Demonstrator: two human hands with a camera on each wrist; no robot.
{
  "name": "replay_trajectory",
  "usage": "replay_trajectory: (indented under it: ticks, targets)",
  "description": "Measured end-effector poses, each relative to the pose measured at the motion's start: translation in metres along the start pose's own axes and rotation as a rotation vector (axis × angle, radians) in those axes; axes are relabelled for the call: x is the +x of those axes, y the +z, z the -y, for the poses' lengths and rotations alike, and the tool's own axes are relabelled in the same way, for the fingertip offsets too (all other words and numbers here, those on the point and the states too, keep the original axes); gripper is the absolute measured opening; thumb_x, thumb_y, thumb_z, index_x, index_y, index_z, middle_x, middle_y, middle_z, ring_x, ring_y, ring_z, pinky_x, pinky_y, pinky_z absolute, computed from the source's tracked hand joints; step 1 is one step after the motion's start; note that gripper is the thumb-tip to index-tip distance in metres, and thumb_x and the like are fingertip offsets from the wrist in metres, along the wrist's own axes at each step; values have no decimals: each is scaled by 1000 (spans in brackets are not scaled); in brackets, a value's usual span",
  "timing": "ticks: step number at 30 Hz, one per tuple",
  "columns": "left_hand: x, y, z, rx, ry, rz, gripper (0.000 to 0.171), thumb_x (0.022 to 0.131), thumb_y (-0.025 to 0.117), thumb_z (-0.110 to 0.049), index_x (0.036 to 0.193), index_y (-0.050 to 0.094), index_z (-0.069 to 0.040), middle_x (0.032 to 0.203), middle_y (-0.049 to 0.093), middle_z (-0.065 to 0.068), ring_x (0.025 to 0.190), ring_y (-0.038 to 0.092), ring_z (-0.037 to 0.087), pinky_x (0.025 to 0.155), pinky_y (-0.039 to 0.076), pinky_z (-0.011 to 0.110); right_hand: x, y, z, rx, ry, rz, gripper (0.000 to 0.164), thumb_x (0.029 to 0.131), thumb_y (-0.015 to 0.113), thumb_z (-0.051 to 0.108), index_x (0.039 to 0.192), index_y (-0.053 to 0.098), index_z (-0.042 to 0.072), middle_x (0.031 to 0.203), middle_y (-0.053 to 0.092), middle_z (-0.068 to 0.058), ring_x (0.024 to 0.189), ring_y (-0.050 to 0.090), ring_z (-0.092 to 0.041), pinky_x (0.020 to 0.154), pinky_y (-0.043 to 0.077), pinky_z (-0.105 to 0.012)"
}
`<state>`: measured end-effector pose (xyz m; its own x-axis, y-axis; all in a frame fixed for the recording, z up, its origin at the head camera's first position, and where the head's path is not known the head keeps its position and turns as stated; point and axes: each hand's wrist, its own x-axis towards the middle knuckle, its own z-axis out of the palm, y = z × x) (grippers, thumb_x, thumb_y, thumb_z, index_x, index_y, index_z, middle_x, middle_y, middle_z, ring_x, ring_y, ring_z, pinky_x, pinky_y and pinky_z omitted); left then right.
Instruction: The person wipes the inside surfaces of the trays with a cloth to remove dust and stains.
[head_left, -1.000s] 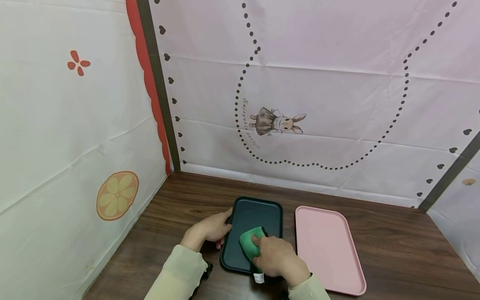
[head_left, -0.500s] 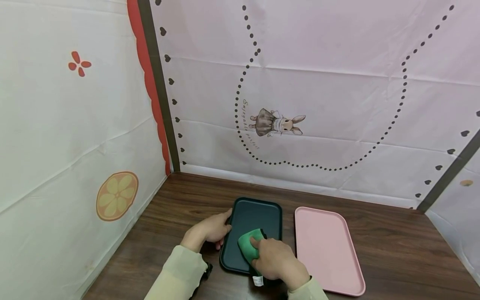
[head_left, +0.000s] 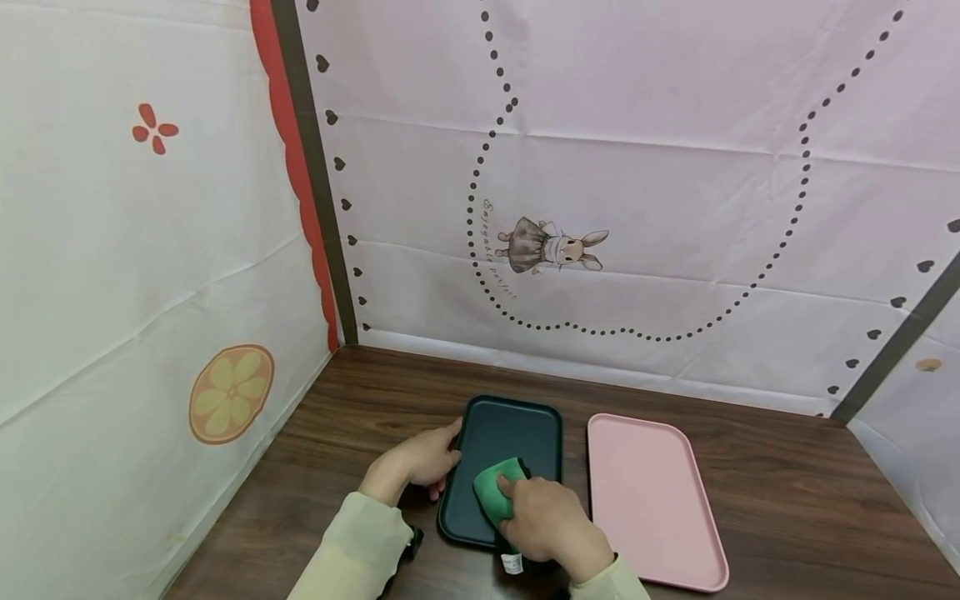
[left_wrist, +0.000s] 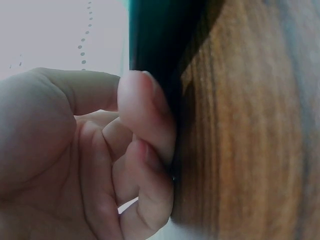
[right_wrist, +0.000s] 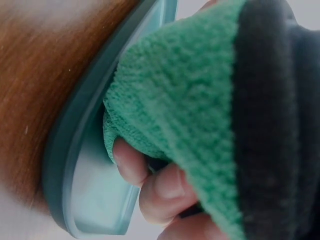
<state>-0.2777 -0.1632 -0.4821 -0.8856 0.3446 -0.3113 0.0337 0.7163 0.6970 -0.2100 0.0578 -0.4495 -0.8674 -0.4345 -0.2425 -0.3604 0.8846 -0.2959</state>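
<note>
White cloth walls point(head_left: 420, 183) stand around a brown wooden table point(head_left: 795, 492). Printed on the back wall are a bunny in a dress point(head_left: 551, 246), lying sideways, and a line of black dots. On the left wall is a big round orange slice point(head_left: 232, 394).

Two trays lie flat on the table, side by side with a small gap. One is dark green point(head_left: 510, 433), and the other is pink point(head_left: 652, 492), to the right of it.

The person's left hand point(head_left: 422, 456) holds the dark green tray by its left edge, with its fingers bent. The right hand point(head_left: 546, 517) has its fingers curled around a fuzzy green cloth point(head_left: 491, 493). This cloth is on the near part of the dark green tray. It has a black edge, and a little white tag point(head_left: 512, 564) pokes out near the tray's close end.
</note>
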Motion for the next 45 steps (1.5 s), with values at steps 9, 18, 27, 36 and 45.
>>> replay_trajectory:
  ticks: [9, 18, 27, 36, 45]
  targets:
    - [-6, 0, -4, -30, 10, -23, 64, 109, 50, -15, 166, 21, -8, 59, 62, 10, 48, 62, 22, 56, 55, 35, 0, 1, 2, -7, 3, -17, 57, 92, 76, 34, 146, 63, 21, 128, 73, -14, 107, 72, -31, 69, 58, -40]
    - [-5, 1, -3, -23, 13, -21, 65, 109, 50, -15, 166, 21, -8, 59, 62, 9, 48, 62, 21, 56, 55, 34, 3, 2, 7, 4, 1, -1, 56, 93, 76, 34, 146, 62, 22, 130, 73, -11, 105, 72, -30, 64, 55, -38]
    - [-7, 1, -3, -7, 11, -28, 64, 109, 51, -16, 166, 22, -8, 60, 63, 10, 48, 62, 22, 56, 54, 34, 8, 3, 12, 13, 13, 11, 57, 93, 75, 34, 147, 61, 24, 135, 71, -10, 112, 71, -31, 71, 58, -41]
    - [-8, -1, -3, 2, 16, -30, 64, 109, 50, -17, 166, 23, -8, 60, 63, 10, 49, 62, 23, 57, 53, 34, 12, 2, 15, 40, 5, -1, 56, 92, 75, 33, 146, 62, 20, 134, 71, -10, 111, 71, -32, 78, 60, -44]
    - [-8, 0, -3, 11, 14, -23, 64, 109, 49, -17, 166, 21, -8, 60, 63, 9, 50, 63, 22, 57, 54, 34, 19, -1, 12, 126, 36, 16, 56, 92, 76, 31, 145, 63, 19, 132, 72, -14, 100, 72, -30, 70, 57, -43]
